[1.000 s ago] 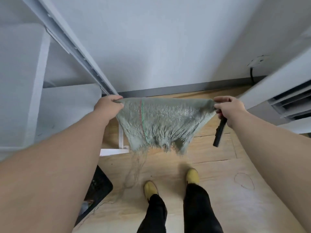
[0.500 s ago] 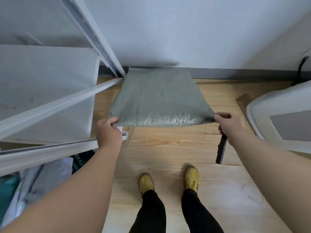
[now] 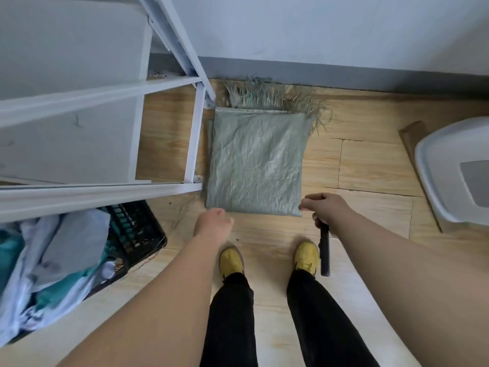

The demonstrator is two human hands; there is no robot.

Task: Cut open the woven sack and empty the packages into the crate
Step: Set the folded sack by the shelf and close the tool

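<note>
Since a moment ago we have let the woven sack (image 3: 255, 162) down from between our hands, and it now lies flat and folded on the floor beside the white rack (image 3: 194, 133), its frayed cut edge toward the wall. Our left hand (image 3: 213, 224) hovers just short of the sack's near edge, fingers loosely curled around nothing. Our right hand (image 3: 326, 211) grips the dark cutter (image 3: 325, 251) and sits at the sack's near right corner; we cannot tell whether it touches the fabric. The packages (image 3: 57, 250) fill the black crate (image 3: 133, 231) at our left, so the emptying looks done. The risk we see: the cutter hangs near our right shoe, and a careless swing could nick us if the blade is out.
</note>
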